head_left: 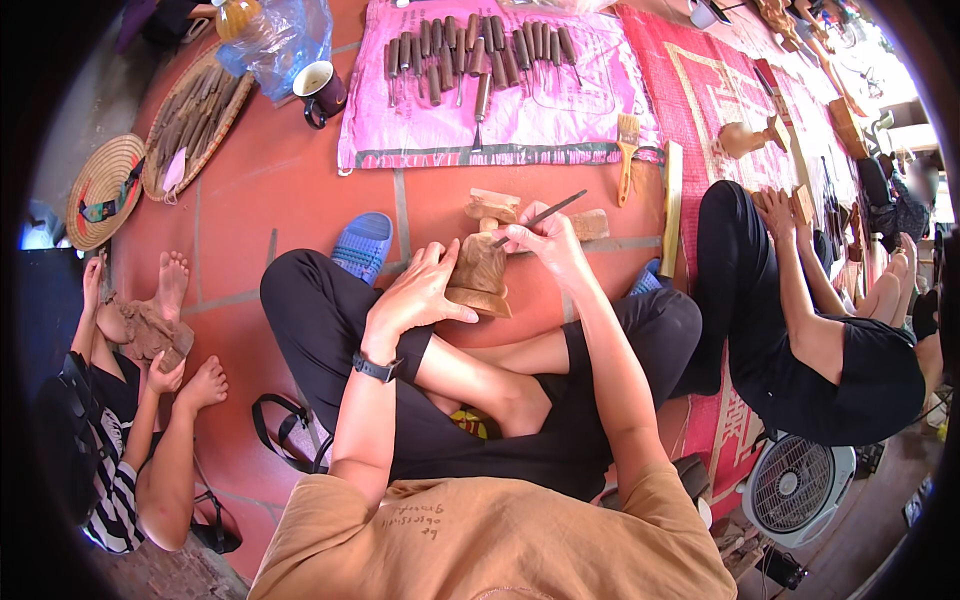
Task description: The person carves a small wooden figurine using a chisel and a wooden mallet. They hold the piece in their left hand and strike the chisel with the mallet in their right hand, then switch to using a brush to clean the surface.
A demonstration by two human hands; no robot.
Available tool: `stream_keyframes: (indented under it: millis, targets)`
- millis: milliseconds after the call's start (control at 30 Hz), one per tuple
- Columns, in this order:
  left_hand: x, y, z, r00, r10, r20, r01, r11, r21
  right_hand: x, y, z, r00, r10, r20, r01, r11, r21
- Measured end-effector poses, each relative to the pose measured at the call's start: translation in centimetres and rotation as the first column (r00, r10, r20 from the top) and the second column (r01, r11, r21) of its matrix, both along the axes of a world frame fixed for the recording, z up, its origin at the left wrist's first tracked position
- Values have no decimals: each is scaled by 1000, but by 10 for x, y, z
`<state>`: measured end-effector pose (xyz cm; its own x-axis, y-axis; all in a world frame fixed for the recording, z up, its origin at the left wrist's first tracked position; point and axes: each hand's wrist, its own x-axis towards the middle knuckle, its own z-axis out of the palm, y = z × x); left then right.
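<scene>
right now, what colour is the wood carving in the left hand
The wood carving is light brown; head view.

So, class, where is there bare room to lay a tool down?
Bare: the red tiles between the oval tray, mug, pink sheet and blue slipper; the sheet's lower left, below the chisels. Crowded: the sheet's upper middle, and around the wood carving, where the left hand grips and the right hand holds a slim tool.
</scene>
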<state>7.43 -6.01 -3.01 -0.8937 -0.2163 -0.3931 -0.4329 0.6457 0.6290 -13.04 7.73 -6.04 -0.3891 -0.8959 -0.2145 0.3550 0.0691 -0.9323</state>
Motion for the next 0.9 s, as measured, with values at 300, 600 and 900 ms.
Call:
stream_keyframes:
  millis: [300,600,900]
  targets:
    - [-6,2,-2,997,68,-23,-65,991,120,17,-2,-20,989,10,-149,2,997,78]
    - [-14,5,15,995,85,-55,-68,963,261,28,0,-13,919,75,-387,-57,997,57]
    - [-13,5,2,994,107,37,-112,978,177,19,-15,2,935,84,-345,-37,989,142]
